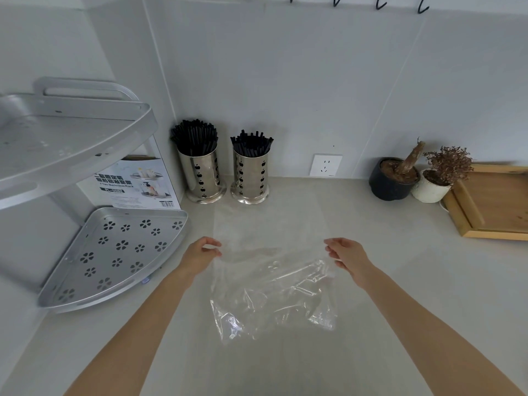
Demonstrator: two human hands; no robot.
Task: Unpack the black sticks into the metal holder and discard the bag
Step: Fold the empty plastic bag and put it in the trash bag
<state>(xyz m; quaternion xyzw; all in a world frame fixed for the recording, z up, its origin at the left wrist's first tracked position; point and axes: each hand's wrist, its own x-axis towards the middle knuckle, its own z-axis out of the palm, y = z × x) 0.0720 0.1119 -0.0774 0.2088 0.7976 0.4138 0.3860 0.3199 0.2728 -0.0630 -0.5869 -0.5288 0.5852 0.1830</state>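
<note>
Bag (274, 284) empty, held over near bench (400, 281); left hand (204, 252) & right hand (344, 254) fingers pinch top corners. Sticks (251, 144) in far holders (250, 178). Step: discard. Next: scrunch bag, bin it; bin unseen.

Two metal holders: left holder (202, 174) and right holder (250, 175), each packed with black sticks (195, 136) too many to count. One clear bag (274, 292). Two hands: left hand (203, 254), right hand (347, 254). Two plant pots: black pot (390, 181), white pot (430, 188). One two-tier rack (85, 155). One box (134, 184). One wooden tray (491, 204). One wall socket (325, 165). Five hooks (380, 2).
</note>
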